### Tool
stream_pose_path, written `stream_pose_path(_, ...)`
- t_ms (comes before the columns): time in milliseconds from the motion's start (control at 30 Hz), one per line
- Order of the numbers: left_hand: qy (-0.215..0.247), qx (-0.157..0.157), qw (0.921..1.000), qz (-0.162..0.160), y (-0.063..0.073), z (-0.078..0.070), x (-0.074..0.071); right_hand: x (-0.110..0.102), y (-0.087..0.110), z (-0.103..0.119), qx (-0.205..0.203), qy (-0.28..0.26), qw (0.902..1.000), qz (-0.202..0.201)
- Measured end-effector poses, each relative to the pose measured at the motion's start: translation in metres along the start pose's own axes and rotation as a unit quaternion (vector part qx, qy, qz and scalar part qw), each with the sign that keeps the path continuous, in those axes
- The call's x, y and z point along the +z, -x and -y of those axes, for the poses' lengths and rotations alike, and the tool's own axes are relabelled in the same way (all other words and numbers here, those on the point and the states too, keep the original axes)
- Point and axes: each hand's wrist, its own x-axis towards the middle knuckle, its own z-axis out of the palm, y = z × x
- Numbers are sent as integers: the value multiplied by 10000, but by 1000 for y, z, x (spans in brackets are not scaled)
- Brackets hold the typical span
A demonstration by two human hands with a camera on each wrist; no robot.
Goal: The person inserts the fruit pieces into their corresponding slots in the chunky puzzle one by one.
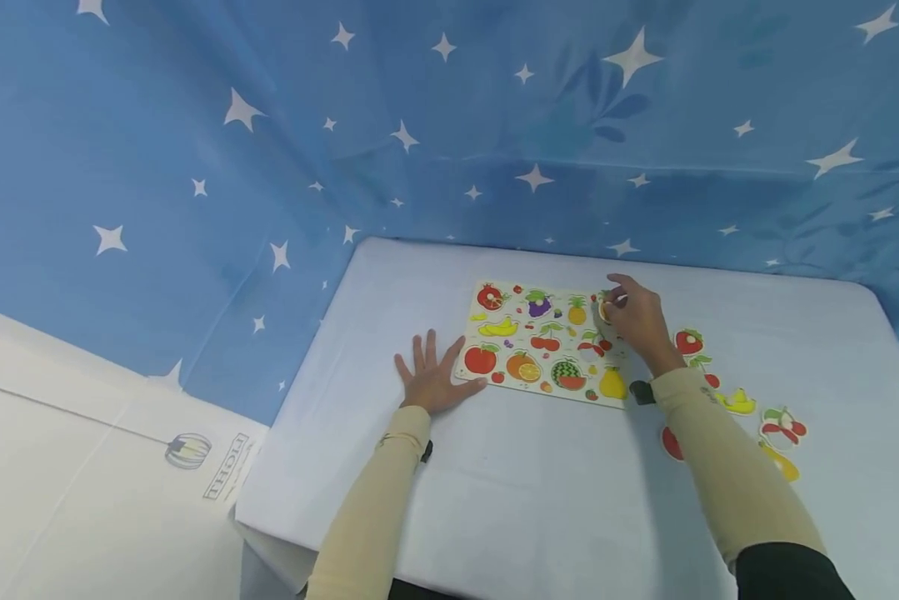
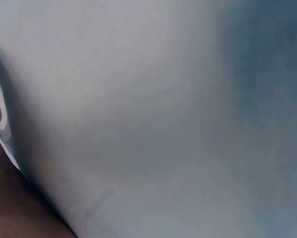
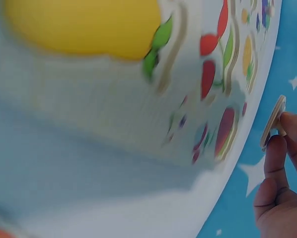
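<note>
A pale fruit puzzle board (image 1: 485, 340) lies flat on the table, with fruit pictures such as bananas, grapes and a watermelon. My left hand (image 1: 430, 386) rests at its lower left corner, fingers spread, thumb along the near edge. Over the board's right end, my right hand (image 1: 639, 321) pinches a thin puzzle piece (image 3: 274, 121) between thumb and fingers. That piece shows nearly edge-on in the right wrist view; its picture is mostly hidden. Below the hand, the yellow pear (image 1: 612, 383) sits in the board's near right corner.
Loose fruit pieces lie right of the board, partly behind my right forearm: a strawberry (image 1: 689, 341), bananas (image 1: 739, 402), cherries (image 1: 782, 427), a yellow piece (image 1: 781, 463) and a red one (image 1: 672, 444). A blue starry curtain (image 1: 456, 108) hangs behind the white-covered table (image 1: 539, 500).
</note>
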Motion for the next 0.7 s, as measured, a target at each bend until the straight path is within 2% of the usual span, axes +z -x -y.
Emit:
stream_pose_path(167, -219, -29, 9998, 11, -4, 4, 5, 15, -6, 9, -105, -119, 9999, 25)
stream_pose_path(467, -151, 87, 9996, -241, -15, 14, 19, 31, -15, 15, -237, -38, 9995, 195)
stream_pose_path(700, -163, 84, 9995, -262, -17, 18, 21, 40, -20, 14, -163, 4, 9993, 345)
